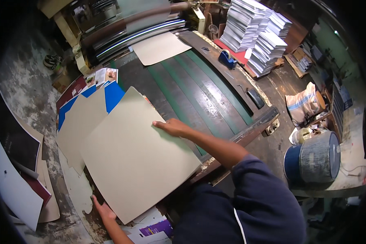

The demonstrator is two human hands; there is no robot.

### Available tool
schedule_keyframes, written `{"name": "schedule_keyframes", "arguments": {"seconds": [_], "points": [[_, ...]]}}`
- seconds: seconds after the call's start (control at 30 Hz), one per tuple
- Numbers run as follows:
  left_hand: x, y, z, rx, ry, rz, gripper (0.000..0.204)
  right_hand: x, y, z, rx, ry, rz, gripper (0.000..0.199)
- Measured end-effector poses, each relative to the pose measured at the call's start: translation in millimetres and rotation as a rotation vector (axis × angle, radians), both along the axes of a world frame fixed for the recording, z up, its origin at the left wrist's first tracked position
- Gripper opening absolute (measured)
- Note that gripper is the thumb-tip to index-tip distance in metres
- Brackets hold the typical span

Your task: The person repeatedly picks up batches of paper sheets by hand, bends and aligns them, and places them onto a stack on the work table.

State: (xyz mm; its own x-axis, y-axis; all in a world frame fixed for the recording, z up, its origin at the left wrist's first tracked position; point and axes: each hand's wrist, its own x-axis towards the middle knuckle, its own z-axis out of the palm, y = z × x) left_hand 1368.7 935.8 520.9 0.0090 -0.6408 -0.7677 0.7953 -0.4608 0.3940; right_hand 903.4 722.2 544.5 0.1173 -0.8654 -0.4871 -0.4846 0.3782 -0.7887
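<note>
A large grey-beige board [138,154] lies tilted across the front of the work surface, and its layers cannot be told apart. My right hand [173,127] grips its right edge, thumb on top and the other fingers hidden beyond the edge. At the lower left edge, my left hand [104,209] is palm up with its thumb outside the board. Its other fingers pass out of sight beneath the board, supporting it. Behind lie more beige sheets [79,126] over a blue sheet [114,96]. Another beige sheet [162,48] rests by the machine's rollers.
The machine bed [183,87] has green bands, with metal rollers [142,36] at its far end. On its right rail sit a blue tape dispenser [227,59] and a black case [255,99]. Paper stacks [246,24], a drum [319,156] and leaning sheets [18,175] stand around.
</note>
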Motion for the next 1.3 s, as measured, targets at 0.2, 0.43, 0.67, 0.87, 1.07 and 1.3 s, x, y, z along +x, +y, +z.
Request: {"name": "schedule_keyframes", "arguments": {"seconds": [0.2, 0.43, 0.67, 0.87, 1.07, 1.3], "points": [[67, 151, -30, -0.064, -0.818, 0.561, 0.085, -56, 14, 16, -0.755, 0.426, -0.325, 0.075], [31, 413, -83, 0.201, -1.465, 0.390, 0.044, -176, 142, -2, -0.740, 0.009, -0.754, 0.047], [-167, 532, -94, 0.076, -1.568, 0.112, 0.027, -151, 434, -175, -0.265, 0.187, -0.234, 0.033], [-228, 665, -114, -0.001, -1.125, -0.439, 0.027, -108, 578, -186, 0.097, 0.251, 0.469, 0.042], [-261, 666, -121, 0.040, -0.813, -0.920, 0.028, -149, 602, -203, 0.190, 0.366, 0.536, 0.050], [-292, 632, -122, 0.038, -0.837, -0.924, 0.031, -206, 619, -201, 0.194, 0.449, 0.971, 0.047]]}}
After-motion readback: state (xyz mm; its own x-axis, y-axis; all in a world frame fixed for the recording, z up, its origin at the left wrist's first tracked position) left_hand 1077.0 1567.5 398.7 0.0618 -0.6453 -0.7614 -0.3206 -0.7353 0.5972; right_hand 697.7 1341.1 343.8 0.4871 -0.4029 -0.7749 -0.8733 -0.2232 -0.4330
